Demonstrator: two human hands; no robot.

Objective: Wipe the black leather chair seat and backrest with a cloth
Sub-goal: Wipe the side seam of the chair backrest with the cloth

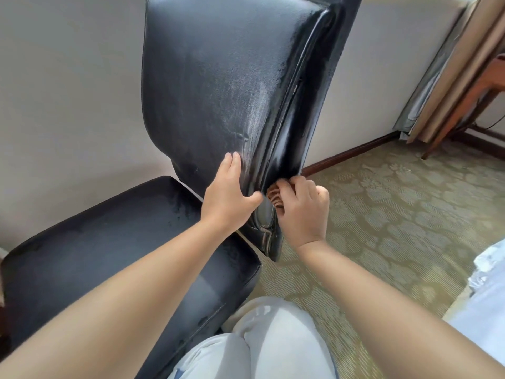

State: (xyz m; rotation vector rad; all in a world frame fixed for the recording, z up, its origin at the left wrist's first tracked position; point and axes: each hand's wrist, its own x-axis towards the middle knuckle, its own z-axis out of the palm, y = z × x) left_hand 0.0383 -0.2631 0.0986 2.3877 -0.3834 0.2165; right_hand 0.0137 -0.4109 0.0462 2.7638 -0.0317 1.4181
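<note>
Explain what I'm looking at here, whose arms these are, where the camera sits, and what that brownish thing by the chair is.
There is no machine: these are a person's bare arms, filmed by one wide-angle camera worn on their head, looking down. Before them stands a black leather chair, with its tall backrest and flat seat. The left hand grips the backrest's lower side edge, thumb curled around it. The right hand clutches a bunched brown cloth against that edge; most of the cloth is hidden. Below are the person's pale trousers and a patterned green carpet.
</note>
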